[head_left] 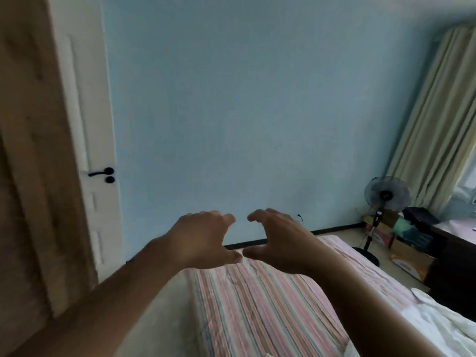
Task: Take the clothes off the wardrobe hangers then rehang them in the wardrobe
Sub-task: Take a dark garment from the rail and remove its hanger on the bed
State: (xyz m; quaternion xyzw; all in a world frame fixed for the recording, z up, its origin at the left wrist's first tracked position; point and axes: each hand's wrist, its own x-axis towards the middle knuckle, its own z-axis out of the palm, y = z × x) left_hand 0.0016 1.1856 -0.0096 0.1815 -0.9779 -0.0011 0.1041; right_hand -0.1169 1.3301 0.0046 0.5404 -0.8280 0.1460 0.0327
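Observation:
Both my arms reach forward over a bed. My left hand (203,238) and my right hand (278,240) hover side by side in mid-air, palms down, fingers loosely curved, thumbs almost touching. Neither holds anything. A wooden wardrobe panel (33,150) fills the left edge of the view. No hangers show. White crumpled cloth (443,320) lies on the bed at the lower right; whether it is clothing I cannot tell.
The bed has a pink striped sheet (257,305). A white door with a black handle (101,172) stands next to the wardrobe. A standing fan (386,197), boxes and a dark desk sit at the right under pale curtains (438,112). A blue wall lies ahead.

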